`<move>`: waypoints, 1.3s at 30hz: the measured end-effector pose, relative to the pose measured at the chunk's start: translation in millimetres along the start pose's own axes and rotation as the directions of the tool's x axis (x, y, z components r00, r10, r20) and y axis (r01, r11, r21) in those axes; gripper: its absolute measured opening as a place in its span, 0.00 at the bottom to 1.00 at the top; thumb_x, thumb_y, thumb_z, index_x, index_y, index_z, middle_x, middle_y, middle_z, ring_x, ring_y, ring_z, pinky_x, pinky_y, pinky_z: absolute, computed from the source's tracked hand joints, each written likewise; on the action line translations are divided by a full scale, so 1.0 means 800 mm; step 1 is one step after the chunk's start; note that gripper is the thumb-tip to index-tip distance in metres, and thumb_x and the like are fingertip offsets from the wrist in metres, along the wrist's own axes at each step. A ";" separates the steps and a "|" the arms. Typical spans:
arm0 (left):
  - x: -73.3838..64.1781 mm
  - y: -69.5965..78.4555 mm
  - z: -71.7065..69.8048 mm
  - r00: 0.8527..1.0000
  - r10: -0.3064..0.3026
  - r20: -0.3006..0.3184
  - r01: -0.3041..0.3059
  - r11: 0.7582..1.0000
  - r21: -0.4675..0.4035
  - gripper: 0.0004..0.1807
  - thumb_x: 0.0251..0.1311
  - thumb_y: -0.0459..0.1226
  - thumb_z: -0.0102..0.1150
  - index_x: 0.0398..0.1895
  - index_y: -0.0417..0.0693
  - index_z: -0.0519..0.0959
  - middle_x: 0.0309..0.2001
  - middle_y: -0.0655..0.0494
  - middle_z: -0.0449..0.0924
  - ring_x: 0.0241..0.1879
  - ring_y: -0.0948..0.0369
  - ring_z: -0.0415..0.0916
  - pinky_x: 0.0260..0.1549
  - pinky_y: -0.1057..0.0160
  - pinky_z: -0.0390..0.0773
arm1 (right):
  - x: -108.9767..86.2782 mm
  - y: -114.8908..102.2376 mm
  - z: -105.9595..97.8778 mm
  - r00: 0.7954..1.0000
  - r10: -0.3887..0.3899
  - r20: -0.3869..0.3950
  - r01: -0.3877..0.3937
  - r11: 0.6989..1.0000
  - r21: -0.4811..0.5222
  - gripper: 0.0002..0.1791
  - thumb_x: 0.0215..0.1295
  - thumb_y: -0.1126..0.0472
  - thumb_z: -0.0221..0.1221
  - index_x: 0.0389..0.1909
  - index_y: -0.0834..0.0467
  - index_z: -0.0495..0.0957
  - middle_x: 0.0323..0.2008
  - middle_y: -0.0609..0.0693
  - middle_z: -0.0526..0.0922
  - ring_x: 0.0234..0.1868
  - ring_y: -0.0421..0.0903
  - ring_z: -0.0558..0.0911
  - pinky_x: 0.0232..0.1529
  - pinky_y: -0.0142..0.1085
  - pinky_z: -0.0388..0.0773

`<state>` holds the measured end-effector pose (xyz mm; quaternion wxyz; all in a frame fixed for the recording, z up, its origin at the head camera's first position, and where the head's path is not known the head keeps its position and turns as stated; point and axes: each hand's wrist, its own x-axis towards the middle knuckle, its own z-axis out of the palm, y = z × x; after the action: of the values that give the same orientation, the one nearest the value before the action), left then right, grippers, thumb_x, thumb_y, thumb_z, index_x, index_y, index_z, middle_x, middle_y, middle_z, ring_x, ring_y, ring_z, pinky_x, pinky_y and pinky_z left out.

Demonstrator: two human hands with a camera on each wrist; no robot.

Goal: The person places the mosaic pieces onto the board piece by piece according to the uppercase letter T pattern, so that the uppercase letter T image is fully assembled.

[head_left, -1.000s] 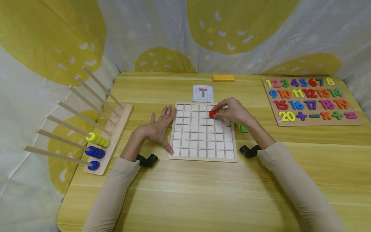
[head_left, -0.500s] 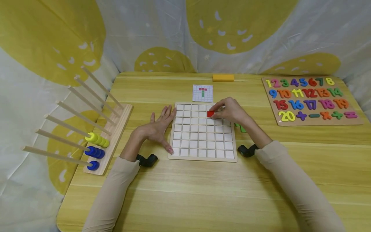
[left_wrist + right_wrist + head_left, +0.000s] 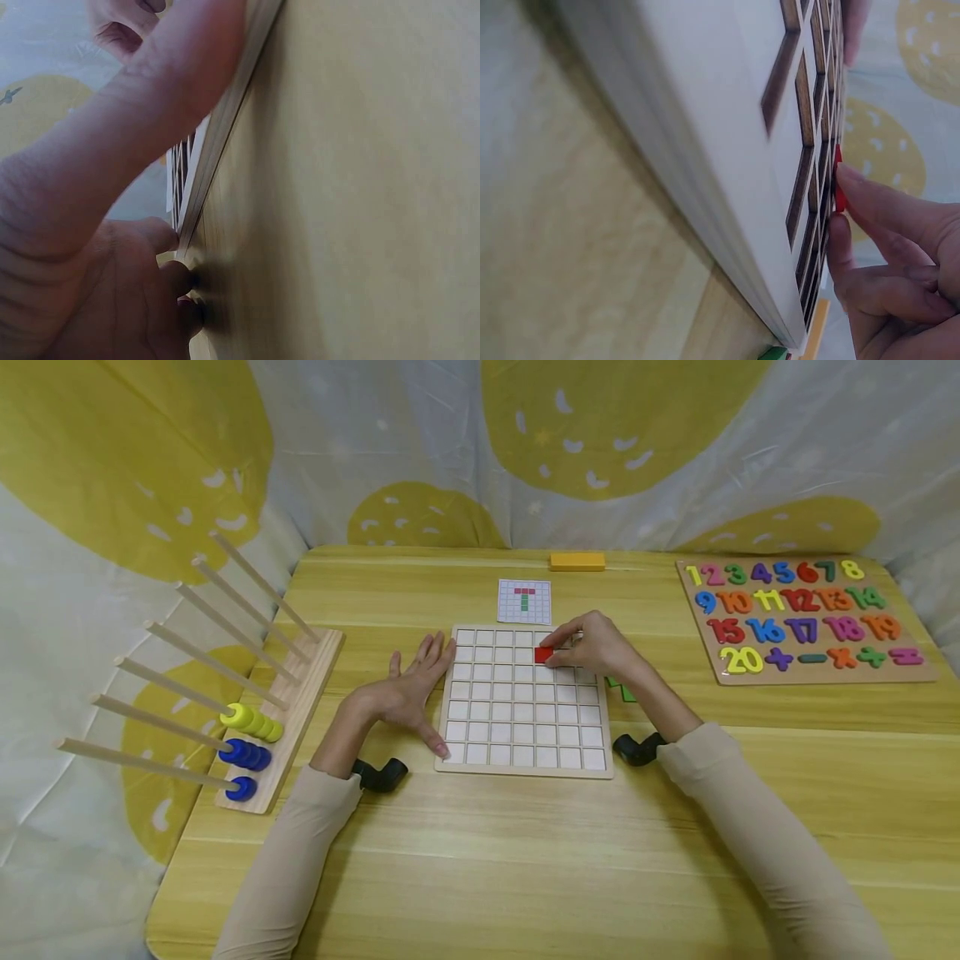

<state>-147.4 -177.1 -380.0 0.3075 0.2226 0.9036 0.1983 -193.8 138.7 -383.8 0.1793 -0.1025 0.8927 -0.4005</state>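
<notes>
A wooden grid board (image 3: 525,770) with white square cells lies in the middle of the table. My right hand (image 3: 596,643) pinches a red square tile (image 3: 543,655) between thumb and forefinger, over a cell in the second row from the far edge. In the right wrist view the tile (image 3: 839,184) stands at a slant among the cell walls. My left hand (image 3: 405,697) is spread along the board's left side, its thumb on the near left corner and its fingertips by the left edge. Green tiles (image 3: 628,693) lie right of the board, partly hidden by my right wrist.
A card (image 3: 524,602) printed with a red and green T lies behind the board, near an orange block (image 3: 577,562). A number puzzle (image 3: 806,622) is at the right. At the left stands a peg rack (image 3: 322,664) with yellow and blue beads.
My right hand has shifted slightly left with the red tile, bringing it over a cell. The left hand stays where it was.
</notes>
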 end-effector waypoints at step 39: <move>-0.001 0.000 -0.001 1.000 0.002 0.002 -0.002 1.000 0.009 0.91 0.32 0.55 0.88 0.82 0.45 0.21 0.80 0.43 0.07 0.81 0.47 0.07 0.73 0.29 0.16 | -0.063 0.043 -0.067 0.991 0.032 -0.127 -0.028 0.999 0.031 0.14 0.68 0.54 0.69 0.49 0.55 0.89 0.13 0.42 0.53 0.16 0.40 0.53 0.19 0.35 0.57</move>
<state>-147.4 -177.1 -379.2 0.3073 0.2250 0.9039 0.1945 -170.6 214.4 -364.7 0.1295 -0.0609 0.8979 -0.4164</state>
